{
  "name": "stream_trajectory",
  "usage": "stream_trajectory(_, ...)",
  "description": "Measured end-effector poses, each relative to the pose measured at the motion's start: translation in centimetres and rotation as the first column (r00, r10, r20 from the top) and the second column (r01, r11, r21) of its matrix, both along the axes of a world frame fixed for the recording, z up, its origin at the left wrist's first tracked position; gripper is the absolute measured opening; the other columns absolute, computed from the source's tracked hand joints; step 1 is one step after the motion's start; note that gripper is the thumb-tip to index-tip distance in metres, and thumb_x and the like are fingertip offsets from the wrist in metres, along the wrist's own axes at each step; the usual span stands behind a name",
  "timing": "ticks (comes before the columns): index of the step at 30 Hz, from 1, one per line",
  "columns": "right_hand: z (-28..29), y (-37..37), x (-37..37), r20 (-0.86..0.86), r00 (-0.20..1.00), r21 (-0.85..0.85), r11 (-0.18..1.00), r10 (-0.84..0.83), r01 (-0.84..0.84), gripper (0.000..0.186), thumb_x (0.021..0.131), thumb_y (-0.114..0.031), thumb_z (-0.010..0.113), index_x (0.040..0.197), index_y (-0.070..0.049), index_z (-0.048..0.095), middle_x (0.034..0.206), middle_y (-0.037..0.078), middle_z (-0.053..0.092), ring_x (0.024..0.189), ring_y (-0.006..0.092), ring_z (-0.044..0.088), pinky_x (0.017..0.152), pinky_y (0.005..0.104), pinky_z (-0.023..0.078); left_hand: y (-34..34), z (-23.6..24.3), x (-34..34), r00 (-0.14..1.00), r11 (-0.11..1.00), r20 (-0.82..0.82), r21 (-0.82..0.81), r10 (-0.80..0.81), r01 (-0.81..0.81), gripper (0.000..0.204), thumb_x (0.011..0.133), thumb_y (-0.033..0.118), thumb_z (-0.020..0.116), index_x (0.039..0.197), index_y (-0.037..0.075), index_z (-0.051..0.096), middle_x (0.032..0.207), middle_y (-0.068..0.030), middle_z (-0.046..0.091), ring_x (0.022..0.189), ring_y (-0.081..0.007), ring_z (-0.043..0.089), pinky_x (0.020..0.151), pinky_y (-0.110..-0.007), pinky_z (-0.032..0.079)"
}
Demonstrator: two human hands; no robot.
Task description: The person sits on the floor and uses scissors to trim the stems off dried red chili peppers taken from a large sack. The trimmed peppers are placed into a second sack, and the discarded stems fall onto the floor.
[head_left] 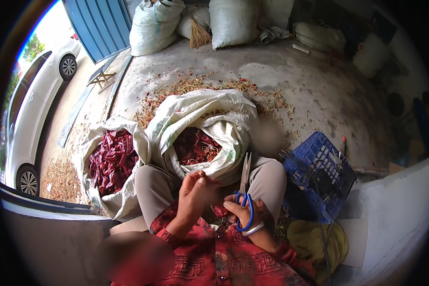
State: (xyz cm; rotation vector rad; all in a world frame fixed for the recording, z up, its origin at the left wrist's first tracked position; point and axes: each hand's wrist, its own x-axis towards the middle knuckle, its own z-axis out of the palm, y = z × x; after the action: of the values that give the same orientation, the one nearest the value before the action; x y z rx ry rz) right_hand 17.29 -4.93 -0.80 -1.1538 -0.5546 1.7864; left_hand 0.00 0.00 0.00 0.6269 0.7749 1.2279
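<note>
My left hand is raised over my lap, its fingers pinched on a dark red dried chili that is partly blurred. In my right hand are scissors with blue handles, blades pointing up and away from me. Another dried chili shows at the fingertips of that hand. Between my knees stands a large white woven sack with a rolled-down mouth and dried chilies with stems inside. A smaller white sack to its left is full of glossy dark red chilies.
At my right sits a blue plastic crate with cables. Cut stems litter the floor beyond the sack. Full white sacks and a straw broom stand at the back. A white car is outside, left.
</note>
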Motion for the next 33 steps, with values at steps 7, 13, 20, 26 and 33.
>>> stream_trajectory(7, 1.4, 1.6, 0.9, -0.085, 0.996, -0.079, 0.997, -0.005, -0.002, 0.017, 0.084, -0.017, 0.069, 0.096, -0.006, 0.063, 0.072, 0.0, 0.059, 0.051, 0.008, 0.05, 0.046, 0.0221, 0.039, -1.3, 2.1, -2.0, 0.794, 0.863, -0.555, 0.248, -0.246, 0.441, 0.049, 0.088, -0.005, 0.06, 0.134, 0.005, 0.049, 0.102, -0.0015, 0.058, 0.096, -0.0095, 0.053, 0.083, -0.024, 0.043)
stream_trajectory(13, 2.4, 2.6, 0.3, 0.083, 0.996, 0.058, 0.997, 0.038, -0.043, 0.02, 0.086, -0.022, 0.069, 0.094, -0.004, 0.064, 0.068, 0.0, 0.059, 0.051, 0.0073, 0.051, 0.047, 0.0224, 0.041, -1.5, 1.9, -2.1, 0.803, 0.889, -0.492, 0.115, -0.336, 0.443, 0.025, 0.092, 0.006, 0.062, 0.117, 0.003, 0.06, 0.102, 0.0013, 0.063, 0.09, -0.0054, 0.056, 0.08, -0.021, 0.045)
stream_trajectory(20, 2.7, 1.5, 0.6, 0.598, 0.779, 0.5, 0.847, -0.188, -0.18, 0.03, 0.082, -0.02, 0.076, 0.098, -0.001, 0.06, 0.076, 0.006, 0.064, 0.067, 0.0143, 0.063, 0.063, 0.0276, 0.051, -0.9, 0.4, -2.6, 0.888, 0.954, -0.4, 0.093, -0.226, 0.285, 0.015, 0.092, 0.007, 0.063, 0.105, 0.001, 0.059, 0.089, 0.0022, 0.062, 0.079, -0.0035, 0.054, 0.069, -0.023, 0.047)
stream_trajectory(26, 3.9, 2.7, -0.5, 0.694, 0.622, 0.628, 0.727, -0.362, -0.277, 0.029, 0.08, -0.015, 0.075, 0.1, -0.001, 0.059, 0.076, 0.012, 0.063, 0.064, 0.0244, 0.065, 0.059, 0.0339, 0.05, -1.1, 1.3, -2.1, 0.611, 0.873, -0.789, 0.336, 0.056, 0.354, 0.019, 0.083, 0.005, 0.07, 0.101, 0.001, 0.062, 0.085, -0.0057, 0.061, 0.074, -0.0109, 0.057, 0.064, -0.026, 0.045)
stream_trajectory(33, 3.1, 3.0, -0.7, 0.761, 0.572, 0.567, 0.742, -0.306, -0.358, 0.026, 0.073, -0.001, 0.065, 0.098, 0.0, 0.056, 0.086, 0.02, 0.058, 0.082, 0.0421, 0.059, 0.067, 0.0434, 0.048, -1.0, 1.0, -1.7, 0.574, 0.812, -0.778, 0.496, 0.258, 0.307, 0.03, 0.079, -0.002, 0.069, 0.109, 0.003, 0.063, 0.078, -0.0073, 0.056, 0.066, -0.016, 0.057, 0.058, -0.028, 0.045)
